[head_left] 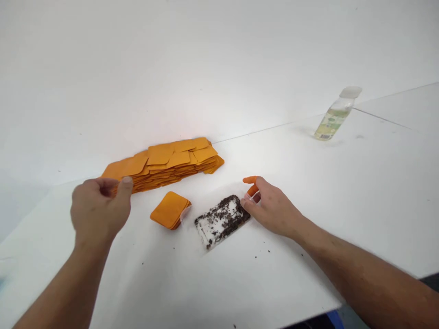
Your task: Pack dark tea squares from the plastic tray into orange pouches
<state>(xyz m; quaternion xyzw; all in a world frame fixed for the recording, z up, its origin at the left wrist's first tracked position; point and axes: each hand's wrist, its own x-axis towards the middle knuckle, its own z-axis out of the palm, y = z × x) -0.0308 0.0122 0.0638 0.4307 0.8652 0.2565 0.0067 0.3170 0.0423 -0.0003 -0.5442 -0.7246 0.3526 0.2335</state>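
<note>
My left hand [100, 210] is at the left end of a long row of stacked orange paper packets [171, 164]. Its fingers are curled in toward the thumb, and whatever they may hold is hidden. A clear, shallow plastic tray [219, 224] lies tilted across the white table, with dark crumbly bits scattered in it. At its right end, my right hand [270, 203] pinches the plastic edge between thumb and fingers; orange covers show on some fingertips. Between the tray and the row sits a small stack of square orange packets [170, 210], close to the tray's left end.
A clear bottle [334, 116] with a green-yellow label and white cap stands at the back right. Dark crumbs [255, 257] dot the white table [192, 283]. Behind the packets rises a white wall [206, 68]. The table's front edge shows at lower right.
</note>
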